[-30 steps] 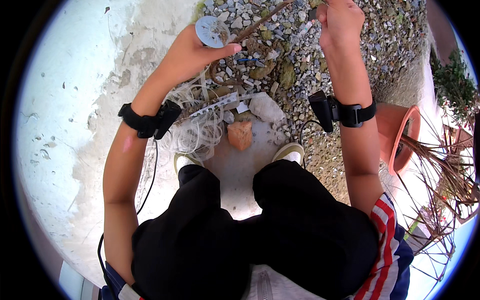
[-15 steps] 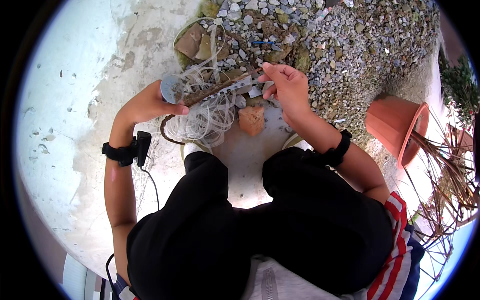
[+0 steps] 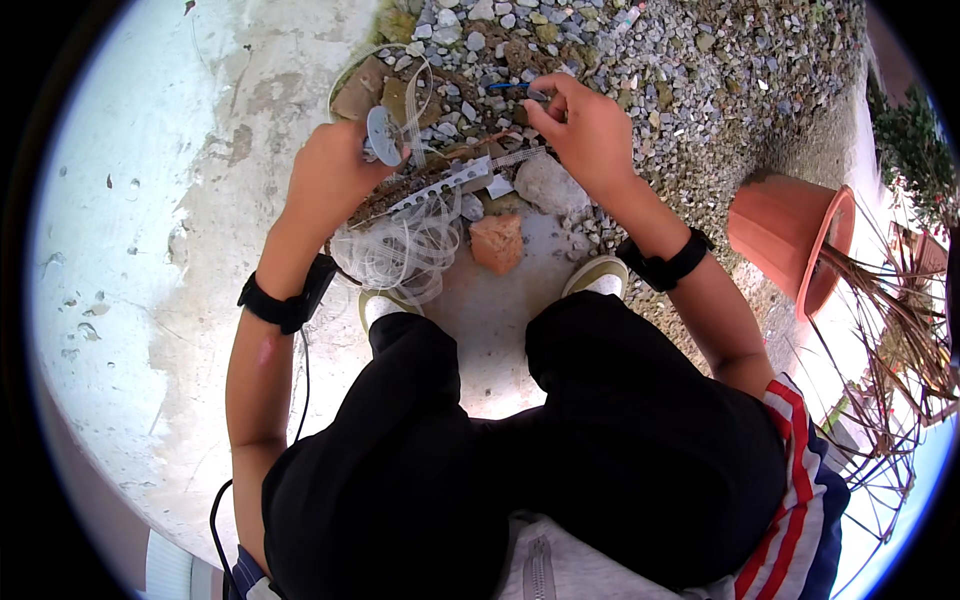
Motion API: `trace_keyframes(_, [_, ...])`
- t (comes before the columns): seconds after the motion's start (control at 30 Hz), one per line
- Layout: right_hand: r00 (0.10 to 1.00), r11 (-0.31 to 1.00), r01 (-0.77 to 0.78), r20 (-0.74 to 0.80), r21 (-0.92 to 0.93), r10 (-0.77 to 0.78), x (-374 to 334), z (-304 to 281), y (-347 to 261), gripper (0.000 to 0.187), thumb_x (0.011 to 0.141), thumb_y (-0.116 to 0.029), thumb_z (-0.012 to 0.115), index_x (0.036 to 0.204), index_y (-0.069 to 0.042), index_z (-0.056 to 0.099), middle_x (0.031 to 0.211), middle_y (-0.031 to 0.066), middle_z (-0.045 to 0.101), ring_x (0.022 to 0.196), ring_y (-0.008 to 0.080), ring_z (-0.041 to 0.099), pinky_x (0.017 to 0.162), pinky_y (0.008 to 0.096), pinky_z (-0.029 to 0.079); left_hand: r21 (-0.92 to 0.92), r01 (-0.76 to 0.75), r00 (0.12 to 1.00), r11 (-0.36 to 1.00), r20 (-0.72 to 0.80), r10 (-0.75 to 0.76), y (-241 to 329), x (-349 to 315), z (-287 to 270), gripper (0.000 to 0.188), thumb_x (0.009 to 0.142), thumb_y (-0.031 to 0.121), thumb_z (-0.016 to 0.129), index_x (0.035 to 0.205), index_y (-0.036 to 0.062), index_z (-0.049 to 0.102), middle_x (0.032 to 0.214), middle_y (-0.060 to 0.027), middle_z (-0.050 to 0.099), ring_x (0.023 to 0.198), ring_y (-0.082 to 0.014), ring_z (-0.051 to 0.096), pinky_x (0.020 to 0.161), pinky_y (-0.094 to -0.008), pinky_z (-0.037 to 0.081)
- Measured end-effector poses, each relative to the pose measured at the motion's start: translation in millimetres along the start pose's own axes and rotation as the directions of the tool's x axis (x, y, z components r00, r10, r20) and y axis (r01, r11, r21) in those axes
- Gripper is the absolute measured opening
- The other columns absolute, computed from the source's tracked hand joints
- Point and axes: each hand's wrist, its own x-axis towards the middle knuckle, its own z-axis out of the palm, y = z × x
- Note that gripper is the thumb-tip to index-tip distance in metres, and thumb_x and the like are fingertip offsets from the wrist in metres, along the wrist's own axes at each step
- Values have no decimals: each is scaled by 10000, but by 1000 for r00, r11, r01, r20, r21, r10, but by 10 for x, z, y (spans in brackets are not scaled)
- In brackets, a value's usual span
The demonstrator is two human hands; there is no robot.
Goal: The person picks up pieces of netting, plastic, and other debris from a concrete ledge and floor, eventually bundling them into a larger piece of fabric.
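My left hand grips a round grey disc by its edge, tilted above a heap of debris. Under it lies a tangle of clear plastic strapping. A white perforated strip rests across the heap. My right hand is pinched over the gravel, thumb and forefinger beside a thin blue strip. Something small and grey shows at those fingertips; I cannot tell whether it is held. An orange brick fragment and a pale rock lie between the hands and my feet.
Grey gravel spreads across the far and right side. A terracotta pot lies tipped at the right, with dry stalks coming out. Pale concrete runs along the left. Brown stones sit at the far edge of the heap.
My left hand has moved away from me and rightward with the disc, which is now turned more edge-on. The right hand has left the perforated strip's end and moved farther out, to the blue strip.
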Motion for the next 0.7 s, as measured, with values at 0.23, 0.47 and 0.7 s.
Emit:
trace_keyframes(0.23, [970, 946, 241, 79, -214, -229, 233, 220, 27, 190, 805, -259, 654, 937, -124, 641, 687, 73, 636, 635, 272, 637, 544, 387, 485, -161, -127, 991, 979, -57, 119, 324, 753, 566, 303, 728, 246, 678, 914, 7, 677, 785, -195, 662, 786, -363, 648, 730, -455, 512])
trace_keyframes(0.47, [950, 927, 304, 142, -221, -277, 264, 329, 35, 115, 765, -213, 652, 801, -108, 621, 721, 82, 654, 664, 287, 649, 570, 405, 498, -252, -7, 998, 968, 52, 21, 348, 803, 411, 371, 688, 301, 741, 899, 2, 675, 753, -176, 652, 716, -307, 649, 669, -396, 501])
trace_keyframes(0.7, [917, 945, 292, 237, 146, -320, 44, 300, -269, 124, 780, -252, 673, 839, -143, 672, 653, 44, 614, 597, 248, 608, 539, 372, 473, -446, -73, 991, 892, 65, 114, 58, 302, 273, 303, 751, 235, 750, 918, -6, 670, 747, -139, 663, 643, -220, 606, 646, -333, 481])
